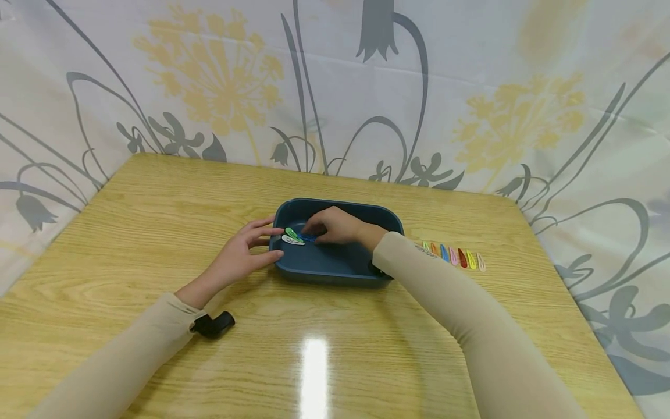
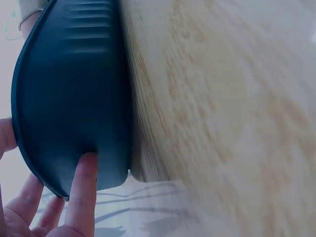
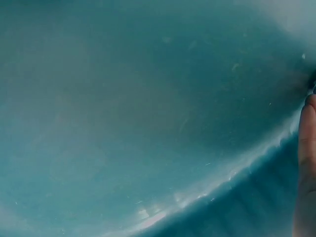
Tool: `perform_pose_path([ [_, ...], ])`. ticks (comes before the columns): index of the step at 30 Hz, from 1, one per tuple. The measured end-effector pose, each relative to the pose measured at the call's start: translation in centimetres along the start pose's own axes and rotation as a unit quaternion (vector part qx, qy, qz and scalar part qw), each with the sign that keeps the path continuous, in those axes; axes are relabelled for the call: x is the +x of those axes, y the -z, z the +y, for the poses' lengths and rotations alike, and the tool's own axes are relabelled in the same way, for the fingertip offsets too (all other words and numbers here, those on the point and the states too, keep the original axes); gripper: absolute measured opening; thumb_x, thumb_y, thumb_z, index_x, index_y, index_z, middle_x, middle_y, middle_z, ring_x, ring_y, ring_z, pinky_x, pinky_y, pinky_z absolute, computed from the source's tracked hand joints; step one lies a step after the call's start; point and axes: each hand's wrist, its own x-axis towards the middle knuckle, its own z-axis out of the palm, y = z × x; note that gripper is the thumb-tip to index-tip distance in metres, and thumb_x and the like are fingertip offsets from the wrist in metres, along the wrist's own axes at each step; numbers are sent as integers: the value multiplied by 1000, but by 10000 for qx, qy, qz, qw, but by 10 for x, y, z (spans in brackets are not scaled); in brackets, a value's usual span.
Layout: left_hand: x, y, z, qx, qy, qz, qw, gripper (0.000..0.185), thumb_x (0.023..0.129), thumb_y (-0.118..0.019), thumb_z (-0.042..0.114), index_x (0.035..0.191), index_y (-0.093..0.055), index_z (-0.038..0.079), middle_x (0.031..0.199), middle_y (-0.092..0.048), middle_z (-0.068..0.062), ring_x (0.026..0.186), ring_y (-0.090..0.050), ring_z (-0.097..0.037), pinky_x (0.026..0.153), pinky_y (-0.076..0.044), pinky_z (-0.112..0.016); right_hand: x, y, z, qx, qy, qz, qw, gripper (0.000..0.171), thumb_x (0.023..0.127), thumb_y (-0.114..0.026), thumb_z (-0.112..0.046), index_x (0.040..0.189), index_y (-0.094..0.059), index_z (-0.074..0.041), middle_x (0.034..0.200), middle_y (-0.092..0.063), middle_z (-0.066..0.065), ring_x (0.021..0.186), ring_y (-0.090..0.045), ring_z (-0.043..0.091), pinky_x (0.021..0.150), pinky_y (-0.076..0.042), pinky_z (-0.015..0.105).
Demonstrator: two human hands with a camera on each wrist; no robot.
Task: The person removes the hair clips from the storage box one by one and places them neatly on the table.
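Note:
A dark blue tray (image 1: 335, 269) sits mid-table. My left hand (image 1: 245, 251) rests against its left wall with straight fingers; in the left wrist view one finger (image 2: 84, 192) presses the tray's outer wall (image 2: 69, 98). My right hand (image 1: 335, 226) reaches into the tray from the right, and its curled fingers pinch a blue hair clip (image 1: 309, 237). Just left of that lie a green clip (image 1: 291, 233) and a white clip (image 1: 292, 240). The right wrist view shows only the tray's inner surface (image 3: 148, 123) and a fingertip (image 3: 307, 163).
A row of several coloured hair clips (image 1: 454, 256) lies on the wooden table (image 1: 157, 233) right of the tray. A flower-print cloth (image 1: 335, 87) hangs behind and around the table. A black wrist camera (image 1: 214, 325) sits at my left sleeve.

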Motion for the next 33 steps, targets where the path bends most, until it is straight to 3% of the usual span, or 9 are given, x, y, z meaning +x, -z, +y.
perform_pose_path([
  [16,0,-1,0,8,-30,39,10000,45,86,-68,10,127,-54,-2,145,-31,-13,115,-49,-38,95,-42,-50,2,1,-1,-375,38,93,9992,34,87,-50,6,118,-63,-3,100,-62,10,82,-54,18,74,-46,28],
  [25,1,-1,0,26,-26,54,10000,46,86,-68,9,127,-54,-3,145,-31,-13,115,-49,-38,96,-41,-50,-6,12,-7,315,-418,562,9970,35,92,-48,3,123,-60,-7,101,-60,7,79,-53,17,70,-46,28],
  [33,0,-1,2,72,-46,94,9999,45,86,-68,11,126,-54,-4,144,-33,-14,113,-50,-38,94,-43,-49,-20,28,-18,855,-471,1014,9901,35,90,-52,5,122,-60,-5,93,-60,6,78,-57,17,70,-49,29],
])
